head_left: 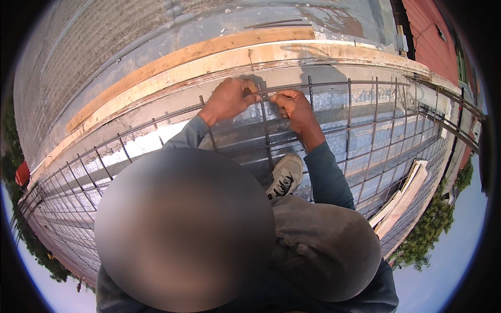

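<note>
My two hands meet at the far edge of a steel rebar mesh (348, 125), where the outer bar (329, 84) crosses a shorter bar (264, 125). My left hand (233, 97) is closed at the left of this crossing, its thumb and fingers pinched together against the steel. Just right of it, my right hand (294, 108) is closed too, with thumb and forefinger pinched near the same bar. Whatever the fingertips hold is too small to make out.
Ribbed metal decking (326, 104) lies under the mesh. Long wooden boards (193, 52) border the far edge, beyond which are thin loose rods (282, 23). My shoe (288, 171) is among the bars. Pale wood pieces (402, 201) rest on the mesh at right.
</note>
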Action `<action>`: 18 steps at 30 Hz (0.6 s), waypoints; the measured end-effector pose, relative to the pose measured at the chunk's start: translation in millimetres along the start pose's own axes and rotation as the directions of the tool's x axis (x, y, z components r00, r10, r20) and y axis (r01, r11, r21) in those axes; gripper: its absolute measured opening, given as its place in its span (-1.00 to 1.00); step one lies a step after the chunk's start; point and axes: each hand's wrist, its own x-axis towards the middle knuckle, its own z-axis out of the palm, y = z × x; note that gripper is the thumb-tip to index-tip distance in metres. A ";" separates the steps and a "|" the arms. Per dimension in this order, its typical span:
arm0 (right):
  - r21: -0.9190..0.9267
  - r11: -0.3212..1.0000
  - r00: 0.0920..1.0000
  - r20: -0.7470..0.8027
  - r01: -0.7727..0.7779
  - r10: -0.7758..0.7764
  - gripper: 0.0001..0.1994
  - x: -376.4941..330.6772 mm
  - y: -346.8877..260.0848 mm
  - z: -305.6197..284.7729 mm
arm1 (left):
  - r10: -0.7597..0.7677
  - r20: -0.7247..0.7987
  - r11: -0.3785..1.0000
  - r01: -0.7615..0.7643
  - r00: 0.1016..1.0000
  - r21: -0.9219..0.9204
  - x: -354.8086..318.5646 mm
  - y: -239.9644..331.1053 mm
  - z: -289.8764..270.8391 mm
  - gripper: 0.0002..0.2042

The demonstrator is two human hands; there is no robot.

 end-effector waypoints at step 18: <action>0.637 0.693 0.940 0.262 -0.338 0.218 -0.76 4.0 0.3 -15.2 | 0.171 -0.286 0.984 -0.179 0.943 -0.003 -67.9 35.8 116.2 -0.76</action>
